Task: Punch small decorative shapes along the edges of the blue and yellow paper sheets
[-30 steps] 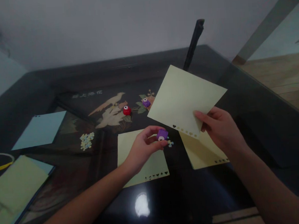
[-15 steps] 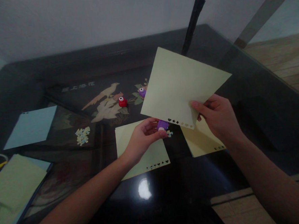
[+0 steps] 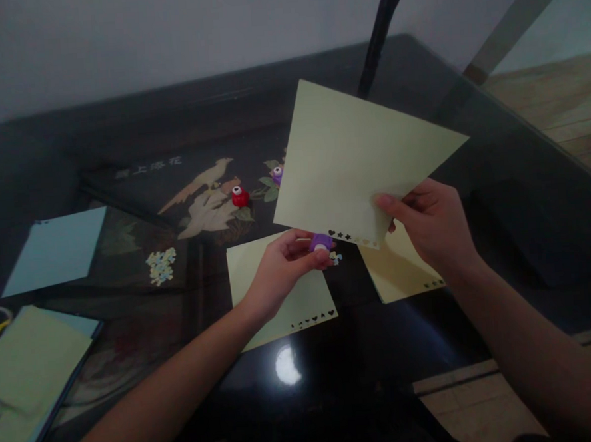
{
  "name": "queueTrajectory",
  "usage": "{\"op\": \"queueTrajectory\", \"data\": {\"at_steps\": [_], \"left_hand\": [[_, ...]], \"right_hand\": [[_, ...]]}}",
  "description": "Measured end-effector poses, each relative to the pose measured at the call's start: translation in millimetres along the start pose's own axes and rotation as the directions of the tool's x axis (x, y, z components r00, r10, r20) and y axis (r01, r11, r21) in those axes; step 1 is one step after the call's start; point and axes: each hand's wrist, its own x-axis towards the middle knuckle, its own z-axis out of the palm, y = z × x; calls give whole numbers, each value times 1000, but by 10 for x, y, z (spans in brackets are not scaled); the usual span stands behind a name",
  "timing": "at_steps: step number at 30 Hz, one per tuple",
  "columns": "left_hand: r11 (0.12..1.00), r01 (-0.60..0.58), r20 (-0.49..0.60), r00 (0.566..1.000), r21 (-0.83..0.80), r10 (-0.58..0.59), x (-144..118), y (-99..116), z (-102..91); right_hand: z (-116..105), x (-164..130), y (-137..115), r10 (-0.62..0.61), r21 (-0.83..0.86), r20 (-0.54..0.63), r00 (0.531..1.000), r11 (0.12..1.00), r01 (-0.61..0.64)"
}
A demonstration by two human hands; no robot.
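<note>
Left grip (image 3: 283,265) is closed around the purple punch (image 3: 321,243); right grip (image 3: 426,229) pinches the raised yellow sheet (image 3: 356,160) just right of it. The sheet's lower edge carries three dark cut-outs and fainter ones beside them; the rest is unpunched.

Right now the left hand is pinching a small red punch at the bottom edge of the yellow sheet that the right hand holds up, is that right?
Not quite: the punch pinched by the left hand is purple, not red, as the head view shows. The red punch sits on the table untouched. The rest stands: the right hand holds the yellow sheet up, with the punch at its bottom edge.
</note>
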Motion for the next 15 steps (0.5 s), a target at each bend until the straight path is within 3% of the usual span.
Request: {"op": "queueTrajectory", "data": {"at_steps": [6, 15], "left_hand": [[1000, -3, 9, 1000, -24, 3, 5, 10, 5], [1000, 8, -14, 1000, -13, -9, -4, 17, 9]], "right_hand": [[2, -22, -13, -46, -62, -31, 998, 997, 44], [-4, -49, -58, -19, -139, -27, 999, 990, 15]]}}
